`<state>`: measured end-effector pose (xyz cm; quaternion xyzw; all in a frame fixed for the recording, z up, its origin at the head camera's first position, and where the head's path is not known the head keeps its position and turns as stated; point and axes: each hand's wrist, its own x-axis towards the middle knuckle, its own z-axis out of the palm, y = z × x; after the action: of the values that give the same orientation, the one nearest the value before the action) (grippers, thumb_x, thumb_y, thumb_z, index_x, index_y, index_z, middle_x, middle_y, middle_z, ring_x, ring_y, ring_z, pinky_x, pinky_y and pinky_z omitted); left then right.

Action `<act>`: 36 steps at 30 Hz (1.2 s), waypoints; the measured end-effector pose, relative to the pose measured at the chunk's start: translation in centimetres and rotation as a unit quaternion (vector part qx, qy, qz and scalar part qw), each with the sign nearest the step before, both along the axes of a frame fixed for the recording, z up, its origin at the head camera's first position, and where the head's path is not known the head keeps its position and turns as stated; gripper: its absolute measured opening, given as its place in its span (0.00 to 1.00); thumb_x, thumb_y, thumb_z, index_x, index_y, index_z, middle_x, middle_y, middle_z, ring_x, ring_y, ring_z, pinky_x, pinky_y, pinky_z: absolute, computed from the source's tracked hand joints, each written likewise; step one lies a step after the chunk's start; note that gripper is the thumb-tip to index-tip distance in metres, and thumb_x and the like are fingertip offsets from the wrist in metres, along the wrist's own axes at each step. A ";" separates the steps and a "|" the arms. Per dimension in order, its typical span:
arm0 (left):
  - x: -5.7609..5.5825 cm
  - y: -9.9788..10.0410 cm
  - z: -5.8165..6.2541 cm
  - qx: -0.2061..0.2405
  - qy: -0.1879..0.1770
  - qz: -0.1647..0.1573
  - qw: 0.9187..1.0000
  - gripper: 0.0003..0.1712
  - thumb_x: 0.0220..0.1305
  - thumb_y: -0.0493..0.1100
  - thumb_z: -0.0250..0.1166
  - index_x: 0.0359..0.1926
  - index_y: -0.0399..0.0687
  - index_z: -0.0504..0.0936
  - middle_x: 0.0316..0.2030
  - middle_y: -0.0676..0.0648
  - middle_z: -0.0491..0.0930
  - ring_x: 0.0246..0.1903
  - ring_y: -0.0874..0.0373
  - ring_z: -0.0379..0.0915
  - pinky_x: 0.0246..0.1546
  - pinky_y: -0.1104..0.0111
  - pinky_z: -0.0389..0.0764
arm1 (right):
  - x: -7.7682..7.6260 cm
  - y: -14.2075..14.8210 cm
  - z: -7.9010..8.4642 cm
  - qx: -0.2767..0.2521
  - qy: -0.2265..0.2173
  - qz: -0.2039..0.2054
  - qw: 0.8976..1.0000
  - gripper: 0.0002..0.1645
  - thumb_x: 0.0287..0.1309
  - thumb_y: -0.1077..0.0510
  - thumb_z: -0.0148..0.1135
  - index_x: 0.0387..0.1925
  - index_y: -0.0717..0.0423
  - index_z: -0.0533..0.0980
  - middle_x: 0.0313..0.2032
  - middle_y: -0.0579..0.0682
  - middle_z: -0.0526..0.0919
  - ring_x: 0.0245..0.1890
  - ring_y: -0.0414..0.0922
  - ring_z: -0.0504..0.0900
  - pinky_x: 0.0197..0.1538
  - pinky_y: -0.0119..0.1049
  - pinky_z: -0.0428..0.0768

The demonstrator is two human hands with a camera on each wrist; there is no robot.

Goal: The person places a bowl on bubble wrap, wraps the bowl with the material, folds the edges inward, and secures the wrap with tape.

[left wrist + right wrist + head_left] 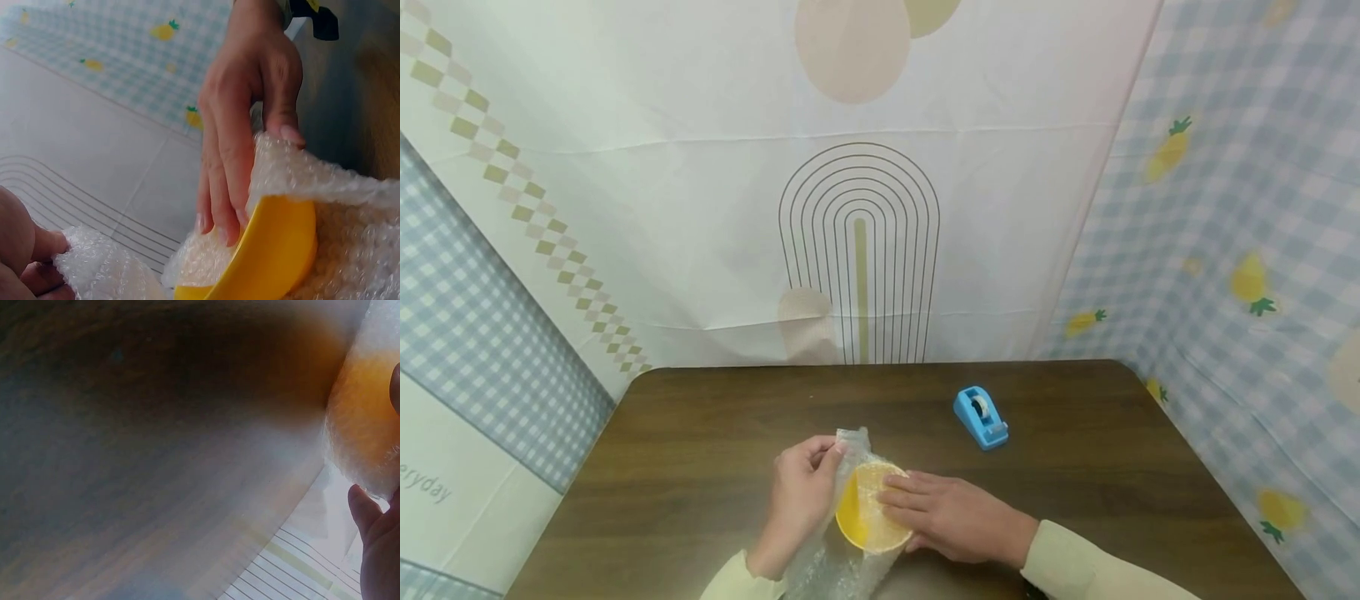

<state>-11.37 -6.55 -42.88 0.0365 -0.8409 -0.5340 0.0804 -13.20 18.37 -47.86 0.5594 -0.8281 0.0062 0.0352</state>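
A round yellow cup (pixel 851 510) sits in clear bubble wrap (pixel 827 571), and one flap of the wrap covers part of its mouth. Thumb and fingers of my left hand (pixel 801 492) pinch the wrap's upper end beside the cup. My right hand (pixel 958 512) lies across the rim from the right, its fingers stretched over the covered part of the mouth. In the left wrist view, the right thumb is on the outer wrap and the fingers press at the inner side of the yellow cup (pixel 275 244). The right wrist view shows the wrapped side in part, blurred.
A blue tape dispenser (pixel 981 417) with a roll in it stands on the brown wooden table (pixel 715 400), beyond the right hand. Behind the table hangs a white patterned cloth (pixel 722 233), with checked cloth on both sides. A small dark object shows at the bottom edge.
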 end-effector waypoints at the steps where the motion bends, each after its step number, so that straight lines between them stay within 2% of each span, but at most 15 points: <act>1: 0.1 0.1 0.0 0.002 0.001 -0.002 1.000 0.08 0.71 0.39 0.67 0.41 0.40 0.90 0.38 0.41 0.91 0.31 0.59 0.80 0.29 0.73 0.82 | 0.0 0.0 0.0 0.000 -0.001 -0.001 1.000 0.33 0.78 0.37 0.45 0.75 0.46 0.69 0.78 0.43 0.68 0.78 0.42 0.67 0.76 0.43 0.71; 6: 0.4 0.5 -0.1 0.009 0.004 -0.010 1.000 0.07 0.71 0.38 0.67 0.39 0.40 0.90 0.38 0.41 0.92 0.31 0.59 0.81 0.28 0.74 0.80 | 0.0 0.0 -0.1 -0.002 0.001 -0.002 1.000 0.34 0.78 0.37 0.45 0.75 0.47 0.69 0.78 0.44 0.68 0.78 0.42 0.67 0.76 0.43 0.71; 12: 0.9 0.9 -0.7 0.030 -0.002 -0.037 0.999 0.08 0.71 0.39 0.67 0.41 0.39 0.89 0.38 0.40 0.92 0.35 0.57 0.87 0.31 0.75 0.83 | -0.1 -0.2 -0.3 -0.008 0.020 0.005 1.000 0.34 0.78 0.38 0.47 0.76 0.49 0.68 0.77 0.46 0.68 0.79 0.44 0.66 0.77 0.42 0.71; 17: 1.4 1.3 -1.5 0.043 -0.008 -0.059 0.997 0.09 0.71 0.40 0.67 0.42 0.38 0.89 0.39 0.39 0.91 0.38 0.54 0.88 0.34 0.74 0.85 | -0.1 -0.1 -0.5 -0.010 0.043 0.006 0.999 0.35 0.79 0.38 0.46 0.76 0.52 0.67 0.77 0.48 0.69 0.78 0.45 0.67 0.77 0.41 0.71; 21: 1.9 1.7 -2.3 0.056 -0.013 -0.073 0.996 0.09 0.70 0.38 0.66 0.43 0.36 0.88 0.41 0.38 0.91 0.41 0.53 0.89 0.35 0.74 0.85 | -0.1 -0.1 -0.6 -0.011 0.037 0.003 0.999 0.34 0.79 0.39 0.46 0.76 0.52 0.67 0.76 0.48 0.71 0.77 0.44 0.69 0.76 0.41 0.71; 29: 2.8 2.3 -3.7 0.053 -0.010 -0.073 0.996 0.08 0.69 0.38 0.68 0.42 0.37 0.89 0.36 0.41 0.92 0.28 0.66 0.81 0.26 0.76 0.80 | -0.1 -0.2 -1.0 -0.035 0.017 -0.009 0.999 0.38 0.78 0.38 0.48 0.78 0.54 0.64 0.76 0.50 0.70 0.76 0.47 0.70 0.69 0.39 0.79; 34: 3.2 2.6 -4.1 0.051 0.004 -0.074 0.996 0.07 0.68 0.40 0.69 0.39 0.40 0.90 0.32 0.44 0.91 0.24 0.70 0.77 0.24 0.76 0.79 | 0.0 -0.2 -1.4 -0.069 -0.006 -0.029 0.997 0.37 0.76 0.37 0.51 0.74 0.56 0.68 0.75 0.55 0.72 0.74 0.50 0.73 0.66 0.38 0.82; 36: 3.2 2.7 -4.2 0.053 0.012 -0.075 0.996 0.07 0.68 0.41 0.70 0.38 0.41 0.90 0.29 0.46 0.90 0.21 0.71 0.73 0.22 0.76 0.77 | 0.1 -0.2 -1.4 -0.089 -0.023 -0.043 0.995 0.35 0.75 0.36 0.53 0.70 0.54 0.70 0.74 0.55 0.72 0.70 0.48 0.78 0.63 0.36 0.84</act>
<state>-8.17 -3.82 -47.10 -0.0291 -0.8108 -0.5826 0.0483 -13.11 18.13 -49.29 0.5180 -0.8479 0.0911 0.0662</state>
